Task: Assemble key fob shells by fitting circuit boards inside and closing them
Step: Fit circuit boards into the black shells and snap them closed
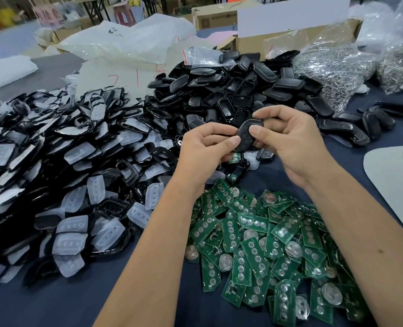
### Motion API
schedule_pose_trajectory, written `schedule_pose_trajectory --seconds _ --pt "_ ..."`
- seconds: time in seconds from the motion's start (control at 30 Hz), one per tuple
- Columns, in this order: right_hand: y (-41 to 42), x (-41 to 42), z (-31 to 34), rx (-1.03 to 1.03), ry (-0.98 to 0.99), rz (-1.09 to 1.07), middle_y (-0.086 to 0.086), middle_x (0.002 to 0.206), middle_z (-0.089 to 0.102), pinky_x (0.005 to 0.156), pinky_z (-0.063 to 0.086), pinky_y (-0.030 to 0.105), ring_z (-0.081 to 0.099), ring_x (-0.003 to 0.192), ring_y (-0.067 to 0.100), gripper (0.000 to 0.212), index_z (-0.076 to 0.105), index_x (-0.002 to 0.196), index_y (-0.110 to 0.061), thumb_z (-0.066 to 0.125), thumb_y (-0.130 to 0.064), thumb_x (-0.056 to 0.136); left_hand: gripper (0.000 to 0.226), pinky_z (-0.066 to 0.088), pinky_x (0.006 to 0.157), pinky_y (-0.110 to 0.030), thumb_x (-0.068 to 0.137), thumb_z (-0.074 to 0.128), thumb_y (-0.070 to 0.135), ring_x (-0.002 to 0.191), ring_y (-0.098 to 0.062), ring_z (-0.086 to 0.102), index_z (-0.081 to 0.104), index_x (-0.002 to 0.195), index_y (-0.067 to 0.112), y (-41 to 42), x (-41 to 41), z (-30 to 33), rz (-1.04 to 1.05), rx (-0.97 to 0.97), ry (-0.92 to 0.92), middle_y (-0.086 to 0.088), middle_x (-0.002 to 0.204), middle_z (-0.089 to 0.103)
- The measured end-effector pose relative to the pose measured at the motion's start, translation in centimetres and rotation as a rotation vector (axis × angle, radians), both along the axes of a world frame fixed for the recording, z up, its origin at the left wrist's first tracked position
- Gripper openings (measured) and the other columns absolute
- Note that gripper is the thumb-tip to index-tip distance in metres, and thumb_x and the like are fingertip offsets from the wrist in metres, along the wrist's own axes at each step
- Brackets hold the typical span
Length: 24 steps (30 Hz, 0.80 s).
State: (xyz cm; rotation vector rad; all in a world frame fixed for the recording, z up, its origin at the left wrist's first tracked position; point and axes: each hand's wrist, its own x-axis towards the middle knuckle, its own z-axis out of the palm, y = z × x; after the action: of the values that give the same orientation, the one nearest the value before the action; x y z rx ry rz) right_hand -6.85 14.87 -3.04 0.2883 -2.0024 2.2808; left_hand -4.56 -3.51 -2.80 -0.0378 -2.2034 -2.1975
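Observation:
A black key fob shell (245, 136) is held above the table between both hands. My left hand (205, 149) pinches its lower left edge with thumb and fingers. My right hand (287, 138) grips its upper right side, thumb pressed on its face. A heap of green circuit boards (266, 237) with round coin cells lies below my forearms. Behind my hands a big pile of black shell halves (231, 90) rises. Whether a board is inside the held shell is hidden.
A wide heap of clear rubber button pads and black frames (66, 173) covers the left of the dark blue table. Bags of metal parts (332, 69) and cardboard boxes (278, 36) stand at the back right. A white board (393, 180) lies at the right edge.

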Motion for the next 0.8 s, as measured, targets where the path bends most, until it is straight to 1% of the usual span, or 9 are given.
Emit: schedule_pose_trajectory --seconds 0.07,0.13,0.23,0.33,0.43,0.53,0.6,0.67,0.8 --pt "-0.3 0.2 0.0 -0.131 -0.067 0.050 0.005 0.082 0.076 0.068 0.058 0.028 0.069 0.070 0.016 0.022 0.069 0.109 -0.011 0.075 -0.003 0.090 0.008 0.056 0.073 -0.026 0.093 0.075 0.009 0.079 -0.017 0.068 0.076 0.100 0.013 0.1 -0.2 -0.1 0.027 0.027 0.004 -0.010 0.090 0.079" --pt "-0.6 0.4 0.1 -0.236 -0.093 0.093 0.004 0.085 0.077 0.072 0.061 0.031 0.075 0.080 0.019 0.030 0.067 0.115 -0.009 0.075 -0.003 0.087 0.006 0.055 0.076 -0.028 0.094 0.074 0.008 0.081 -0.017 0.066 0.075 0.099 0.012 0.4 -0.3 -0.2 0.051 0.076 0.004 -0.007 0.089 0.077" --pt "-0.9 0.7 0.3 -0.260 -0.057 0.085 -0.001 0.080 0.076 0.079 0.063 0.035 0.076 0.086 0.020 0.035 0.068 0.114 -0.012 0.077 -0.003 0.081 0.004 0.055 0.076 -0.030 0.095 0.072 0.009 0.078 -0.016 0.062 0.073 0.098 0.012 0.6 -0.4 -0.2 0.035 0.077 0.014 -0.002 0.085 0.074" --pt "-1.2 1.0 0.4 -0.210 -0.033 0.064 -0.004 0.078 0.076 0.078 0.063 0.035 0.075 0.084 0.017 0.035 0.068 0.108 -0.014 0.079 -0.012 0.075 0.005 0.052 0.071 -0.028 0.096 0.070 0.010 0.077 -0.019 0.057 0.070 0.096 0.015 0.4 -0.3 -0.2 -0.003 0.066 0.015 -0.005 0.084 0.069" --pt "-1.3 1.2 0.4 -0.202 -0.018 0.054 -0.001 0.080 0.078 0.074 0.063 0.031 0.076 0.081 0.016 0.030 0.068 0.102 -0.013 0.079 -0.013 0.074 0.007 0.050 0.068 -0.026 0.096 0.070 0.010 0.080 -0.024 0.055 0.069 0.095 0.017 0.1 -0.3 -0.1 -0.036 0.091 0.010 -0.009 0.086 0.066" --pt "-1.3 1.2 0.5 -0.253 -0.034 0.058 -0.003 0.077 0.077 0.070 0.062 0.027 0.075 0.076 0.013 0.027 0.067 0.100 -0.011 0.077 -0.010 0.075 0.008 0.051 0.067 -0.024 0.097 0.070 0.011 0.072 -0.015 0.057 0.067 0.094 0.018 0.0 -0.2 0.0 -0.064 0.087 0.007 -0.003 0.079 0.066" --pt "-1.2 1.2 0.5 -0.298 -0.061 0.068 -0.001 0.077 0.077 0.066 0.060 0.025 0.074 0.073 0.014 0.025 0.066 0.099 -0.010 0.076 -0.009 0.075 0.008 0.052 0.069 -0.024 0.097 0.070 0.013 0.069 -0.012 0.057 0.067 0.093 0.018 0.1 -0.3 -0.1 -0.080 0.073 0.010 -0.002 0.078 0.065" --pt "-1.2 1.1 0.6 -0.346 -0.075 0.097 -0.001 0.075 0.076 0.064 0.059 0.023 0.072 0.069 0.013 0.023 0.066 0.099 -0.009 0.073 -0.006 0.077 0.006 0.051 0.069 -0.024 0.098 0.070 0.014 0.067 -0.011 0.056 0.068 0.093 0.017 0.2 -0.3 0.0 -0.090 0.074 0.005 -0.007 0.082 0.064" --pt "-1.4 1.2 0.6 -0.382 -0.087 0.130 -0.009 0.065 0.070 0.064 0.058 0.021 0.068 0.064 0.009 0.024 0.063 0.102 -0.008 0.070 -0.005 0.079 0.002 0.049 0.068 -0.024 0.099 0.068 0.013 0.067 -0.011 0.052 0.069 0.098 0.012 0.3 -0.4 0.1 -0.089 0.064 -0.018 -0.015 0.088 0.059"
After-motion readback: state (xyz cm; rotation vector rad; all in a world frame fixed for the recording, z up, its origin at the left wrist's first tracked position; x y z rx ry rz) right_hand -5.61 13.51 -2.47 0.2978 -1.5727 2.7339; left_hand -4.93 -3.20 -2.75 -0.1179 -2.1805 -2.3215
